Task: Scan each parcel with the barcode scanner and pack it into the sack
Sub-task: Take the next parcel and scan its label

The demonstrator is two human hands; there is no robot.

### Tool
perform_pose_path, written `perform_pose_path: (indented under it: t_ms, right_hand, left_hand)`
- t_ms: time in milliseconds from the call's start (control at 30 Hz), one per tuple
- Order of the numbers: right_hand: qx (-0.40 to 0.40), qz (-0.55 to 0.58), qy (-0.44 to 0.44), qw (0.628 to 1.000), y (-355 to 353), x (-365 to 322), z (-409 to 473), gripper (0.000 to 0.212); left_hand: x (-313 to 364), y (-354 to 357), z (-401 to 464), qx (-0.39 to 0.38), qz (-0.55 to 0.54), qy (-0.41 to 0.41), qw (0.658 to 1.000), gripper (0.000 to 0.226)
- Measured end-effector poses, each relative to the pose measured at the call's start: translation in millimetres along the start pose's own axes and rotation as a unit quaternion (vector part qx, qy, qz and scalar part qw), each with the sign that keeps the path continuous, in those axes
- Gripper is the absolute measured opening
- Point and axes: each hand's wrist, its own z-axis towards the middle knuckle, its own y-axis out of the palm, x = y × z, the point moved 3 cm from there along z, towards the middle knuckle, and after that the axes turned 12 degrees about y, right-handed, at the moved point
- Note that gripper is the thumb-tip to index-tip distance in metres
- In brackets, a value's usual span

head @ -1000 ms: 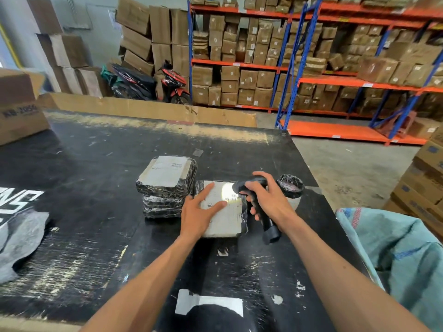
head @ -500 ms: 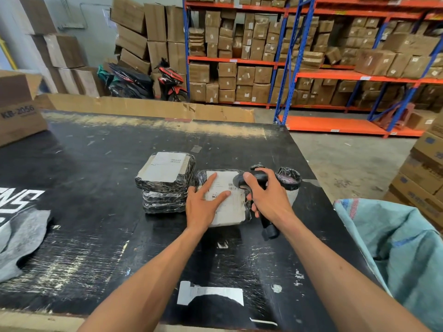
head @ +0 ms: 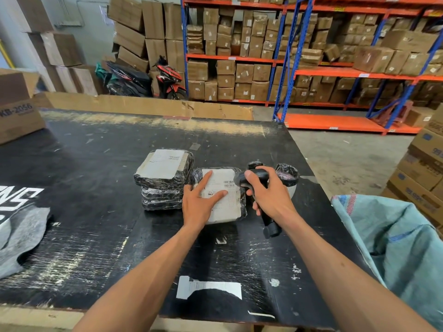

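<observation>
Starting at the far left, a grey cloth [head: 21, 238] lies on my black table [head: 96, 188], with a brown carton [head: 18, 116] marked KB-2056 standing behind it at the table's back corner. Nearer the middle sits a stack of parcels [head: 164, 179] wrapped in black film, the top one showing a white label. Just beside that stack, to its right, one single parcel [head: 227, 202] lies flat with its label and barcodes facing up. My left hand [head: 197, 204] rests flat on this parcel, fingers spread wide, holding nothing but pressing down on the label's left side. My right hand [head: 268, 195] is closed around the grip of the black barcode scanner [head: 254, 177], whose head hangs over the parcel's upper right corner, close to the barcodes; the handle's end sticks out below my wrist. Behind the scanner a small round parcel [head: 288, 177] in black film stands on the table. At the far right, off the table's edge, the teal woven sack [head: 393, 248] stands with its mouth gaping. A torn white label [head: 208, 288] is stuck near the table's front edge.
</observation>
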Motion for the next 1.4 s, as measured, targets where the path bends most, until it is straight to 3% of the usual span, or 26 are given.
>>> perform_pose_path:
  t_ms: [600, 833, 1000, 1200, 1400]
  right_hand:
    - [-0.018, -0.016, -0.002, 1.0, 3.2, 4.9, 7.0, 0.052]
    - [-0.018, -0.044, 0.043, 0.998, -4.4, 23.4, 3.9, 0.046]
    - [-0.002, -0.029, 0.102, 0.994, 3.1, 60.4, -4.6, 0.054]
    - [-0.018, -0.071, 0.095, 0.993, 16.6, 76.1, -8.9, 0.053]
    - [-0.012, -0.136, 0.118, 0.984, 31.9, 105.0, -3.4, 0.063]
  left_hand:
    - [-8.1, -2.3, 1.8, -0.003, -0.025, -0.015, 1.0, 0.06]
    - [1.6, -3.1, 3.2, 0.034, -0.055, -0.034, 0.997, 0.055]
    - [10.1, -13.5, 5.6, 0.029, -0.019, 0.017, 0.999, 0.056]
    - [12.7, -34.9, -2.5, 0.048, 0.051, 0.092, 0.993, 0.057]
    - [18.2, -53.0, 1.5, 0.104, -0.007, 0.064, 0.993, 0.057]
